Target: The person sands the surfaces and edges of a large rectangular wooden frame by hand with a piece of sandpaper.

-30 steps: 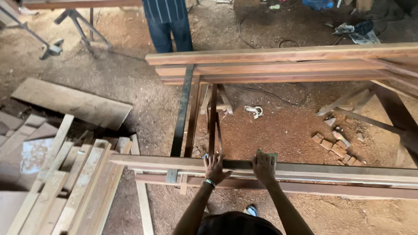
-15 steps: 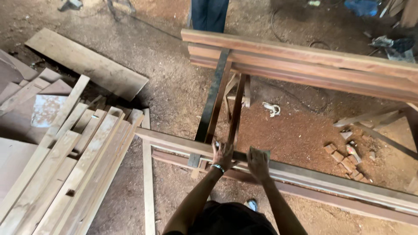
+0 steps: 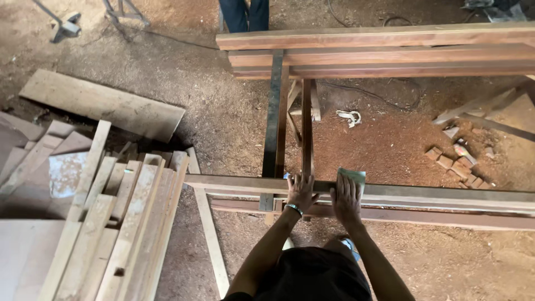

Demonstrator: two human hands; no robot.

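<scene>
A long wooden plank (image 3: 446, 195) lies across a dark metal trestle frame (image 3: 274, 122) in front of me. My left hand (image 3: 301, 191) rests flat on the plank, fingers spread, a bracelet at the wrist. Right beside it, my right hand (image 3: 346, 196) presses a pale greenish sheet of sandpaper (image 3: 353, 175) onto the plank's top face. Further planks (image 3: 379, 47) are stacked across the far end of the frame.
A pile of light timber strips (image 3: 122, 217) and a broad board (image 3: 100, 103) lie on the sawdust floor at left. Another person's legs (image 3: 244, 14) stand beyond the far planks. Small wood blocks (image 3: 457, 161) and a scrap of cloth (image 3: 350, 117) lie under the frame.
The view has swung and levelled. My hands stay together on the plank; the sandpaper now shows beyond my right fingers.
</scene>
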